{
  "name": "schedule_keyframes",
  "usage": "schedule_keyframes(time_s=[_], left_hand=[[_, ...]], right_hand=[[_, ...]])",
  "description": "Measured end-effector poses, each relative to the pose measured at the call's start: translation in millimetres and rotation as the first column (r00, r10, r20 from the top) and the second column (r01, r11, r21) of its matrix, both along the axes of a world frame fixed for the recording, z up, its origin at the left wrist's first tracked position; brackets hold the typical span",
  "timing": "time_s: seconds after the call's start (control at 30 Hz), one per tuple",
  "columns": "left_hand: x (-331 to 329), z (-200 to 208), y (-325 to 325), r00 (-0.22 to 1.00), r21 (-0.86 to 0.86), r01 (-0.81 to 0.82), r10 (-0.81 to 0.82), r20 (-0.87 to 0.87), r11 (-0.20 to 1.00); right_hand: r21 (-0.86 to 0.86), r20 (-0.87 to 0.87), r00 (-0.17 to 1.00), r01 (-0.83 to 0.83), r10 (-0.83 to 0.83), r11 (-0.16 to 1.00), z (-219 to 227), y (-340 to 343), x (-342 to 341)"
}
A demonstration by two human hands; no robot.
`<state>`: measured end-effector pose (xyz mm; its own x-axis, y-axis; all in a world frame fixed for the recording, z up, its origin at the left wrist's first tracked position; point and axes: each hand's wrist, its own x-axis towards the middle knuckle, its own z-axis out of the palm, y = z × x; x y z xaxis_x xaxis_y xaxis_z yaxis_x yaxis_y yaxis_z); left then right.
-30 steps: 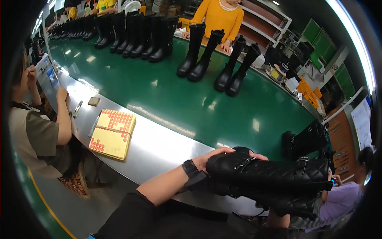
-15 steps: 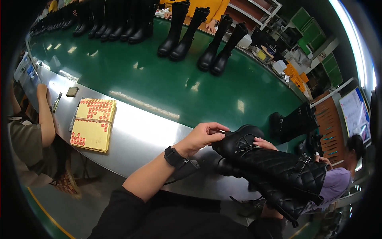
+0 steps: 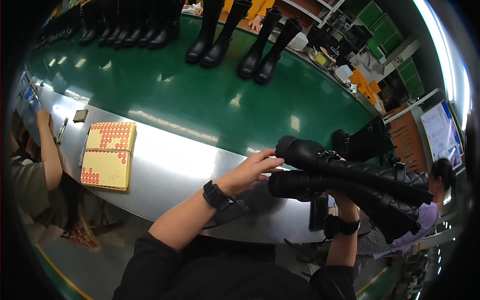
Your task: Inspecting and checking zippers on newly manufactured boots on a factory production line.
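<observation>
Boots (image 3: 350, 185) now a stacked pair held over the steel desk (image 3: 170, 170) edge, shifted right | left hand (image 3: 250, 170) fingers on toe; right hand (image 3: 342, 200) gripping beneath | handling continues

Left hand (image 3: 252, 169): forearm enters from 7 o'clock, wrist banded, fingers extended toward 3 o'clock, palm down. Right hand (image 3: 341, 198): forearm rises from 5 o'clock, mostly hidden, grip unclear.

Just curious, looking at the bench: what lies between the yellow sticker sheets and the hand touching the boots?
In the head view, only bare shiny metal bench lies between the yellow sticker sheets and the left hand.
</observation>
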<state>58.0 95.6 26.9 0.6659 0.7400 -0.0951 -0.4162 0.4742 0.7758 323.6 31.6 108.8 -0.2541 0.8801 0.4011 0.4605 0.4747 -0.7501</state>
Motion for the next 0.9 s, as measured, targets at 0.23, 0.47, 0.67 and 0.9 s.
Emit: schedule_keyframes(time_s=[0.23, 0.47, 0.67, 0.9], left_hand=[[10, -18, 1, 0.996, 0.098, 0.019, -0.028, 0.088, 0.995], [20, -14, -10, 0.972, 0.205, -0.194, 0.160, 0.170, 0.959], [1, -16, 11, 0.929, -0.206, -0.330, 0.355, 0.103, 0.921], [-3, -29, 21, 0.928, -0.242, -0.348, 0.369, 0.045, 0.906]], right_hand=[[0.228, 0.016, 0.995, 0.094, -0.100, 0.969, -13, 3, -3], [-0.072, -0.008, 0.944, 0.329, -0.331, 0.941, 1, 29, -26], [-0.202, -0.273, 0.916, 0.245, -0.295, 0.948, -14, 155, 0], [0.168, 0.080, 0.571, 0.800, -0.817, 0.576, -30, 357, 46]])
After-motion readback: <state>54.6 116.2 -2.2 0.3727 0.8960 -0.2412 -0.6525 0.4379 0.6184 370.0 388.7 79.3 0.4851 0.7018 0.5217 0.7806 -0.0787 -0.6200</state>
